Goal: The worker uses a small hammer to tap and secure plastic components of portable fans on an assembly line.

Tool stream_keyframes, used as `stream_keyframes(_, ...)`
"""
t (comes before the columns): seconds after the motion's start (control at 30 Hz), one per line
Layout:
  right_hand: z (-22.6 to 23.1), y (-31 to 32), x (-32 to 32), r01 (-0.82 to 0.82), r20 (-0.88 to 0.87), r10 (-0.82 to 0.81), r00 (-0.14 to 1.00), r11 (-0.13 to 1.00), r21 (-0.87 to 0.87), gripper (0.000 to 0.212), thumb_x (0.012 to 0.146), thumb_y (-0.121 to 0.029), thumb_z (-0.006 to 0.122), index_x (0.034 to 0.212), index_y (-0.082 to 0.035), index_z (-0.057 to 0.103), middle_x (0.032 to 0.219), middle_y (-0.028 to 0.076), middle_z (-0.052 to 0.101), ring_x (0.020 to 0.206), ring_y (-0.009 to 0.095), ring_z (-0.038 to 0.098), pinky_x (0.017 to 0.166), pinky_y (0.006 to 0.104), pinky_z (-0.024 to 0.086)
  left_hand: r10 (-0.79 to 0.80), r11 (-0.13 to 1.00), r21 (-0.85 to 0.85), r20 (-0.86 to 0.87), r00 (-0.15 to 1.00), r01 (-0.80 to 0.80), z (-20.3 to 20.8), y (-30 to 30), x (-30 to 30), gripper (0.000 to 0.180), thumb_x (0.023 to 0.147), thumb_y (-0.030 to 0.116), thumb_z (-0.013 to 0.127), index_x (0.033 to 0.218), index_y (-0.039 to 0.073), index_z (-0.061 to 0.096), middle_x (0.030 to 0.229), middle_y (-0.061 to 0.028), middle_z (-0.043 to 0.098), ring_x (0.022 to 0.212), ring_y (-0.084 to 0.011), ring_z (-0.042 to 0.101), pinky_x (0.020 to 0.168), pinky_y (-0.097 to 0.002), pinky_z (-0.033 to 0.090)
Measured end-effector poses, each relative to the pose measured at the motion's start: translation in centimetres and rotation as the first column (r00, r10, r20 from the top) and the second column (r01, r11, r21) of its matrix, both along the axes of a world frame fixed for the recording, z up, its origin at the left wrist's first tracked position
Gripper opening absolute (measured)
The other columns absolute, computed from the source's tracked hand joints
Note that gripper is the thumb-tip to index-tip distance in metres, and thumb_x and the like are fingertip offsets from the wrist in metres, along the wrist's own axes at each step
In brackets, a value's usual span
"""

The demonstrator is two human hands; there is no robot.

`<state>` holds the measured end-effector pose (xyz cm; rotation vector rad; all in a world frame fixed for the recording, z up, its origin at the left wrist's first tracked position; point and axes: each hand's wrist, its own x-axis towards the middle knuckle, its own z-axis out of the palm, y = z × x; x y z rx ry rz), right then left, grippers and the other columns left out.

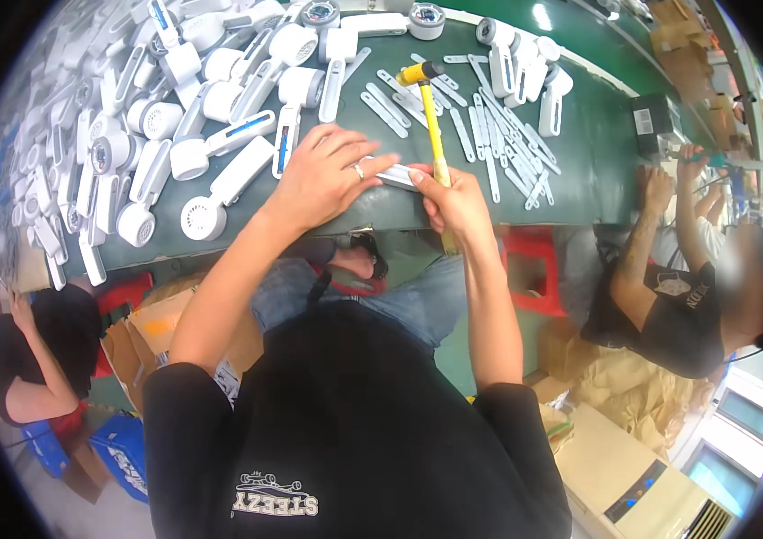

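Note:
Between my hands, at the table's near edge, is a slim white plastic part (394,174), partly covered by fingers. My left hand (317,180), a ring on one finger, is closed on its left end; the thumb is hidden. My right hand (458,199) grips the yellow handle of a hammer (435,126), its black-and-yellow head pointing up over the table. The right thumb touches the part's right end. Beyond the hammer lie many slim grey-white plastic strips (498,135), loosely piled. Left of my left hand lies a white handheld fan (233,184).
A large heap of white handheld fans (139,126) covers the left of the green table (593,162); several more fans (525,67) stand at the far right. Co-workers sit to the left (40,350) and right (669,287). Red stools (534,269) and cardboard boxes (152,332) are below.

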<state>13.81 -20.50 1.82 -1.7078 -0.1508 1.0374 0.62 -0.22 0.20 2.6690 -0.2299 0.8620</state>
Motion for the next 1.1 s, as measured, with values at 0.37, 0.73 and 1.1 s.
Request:
stream_keyframes(0.37, 4.2, -5.5, -5.9, 0.297, -0.040, -0.294, 0.955, 0.947, 0.120, 0.054, 0.116, -0.033, 0.046, 0.163, -0.008, 0.042, 0.066, -0.003, 0.049, 0.054, 0.006, 0.045, 0.049, 0.0262, 0.037, -0.142, 0.990, 0.015, -0.058, 0.988, 0.143, -1.4, 0.2, 1.0, 0.031, 0.088, 0.012, 0.075, 0.118, 0.018, 0.082, 0.100, -0.0038, 0.075, 0.100, -0.0234, 0.072, 0.113, -0.0480, 0.052)
stream_keyframes(0.73, 2.2, -9.9, -11.9, -0.009, 0.444, 0.100, 0.890, 0.979, -0.203, 0.053, 0.118, -0.033, 0.042, 0.168, -0.013, 0.039, 0.063, -0.007, 0.041, 0.054, 0.003, 0.040, 0.049, 0.0236, 0.034, -0.142, 0.989, 0.042, -0.028, 0.989, 0.143, -1.7, 0.5, 1.4, 0.029, 0.089, 0.012, 0.077, 0.118, 0.017, 0.082, 0.099, -0.0035, 0.075, 0.099, -0.0225, 0.072, 0.115, -0.0494, 0.051)
stream_keyframes(1.1, 1.7, -9.5, -11.8, 0.004, 0.515, 0.144, 0.845, 0.961, -0.275, 0.053, 0.118, -0.030, 0.042, 0.166, -0.008, 0.041, 0.065, -0.005, 0.045, 0.056, 0.004, 0.043, 0.052, 0.0250, 0.036, -0.139, 0.990, 0.003, -0.061, 0.988, 0.140, -1.5, 0.5, 1.4, 0.025, 0.092, 0.015, 0.077, 0.116, 0.015, 0.082, 0.099, -0.0037, 0.075, 0.100, -0.0229, 0.072, 0.115, -0.0501, 0.050)
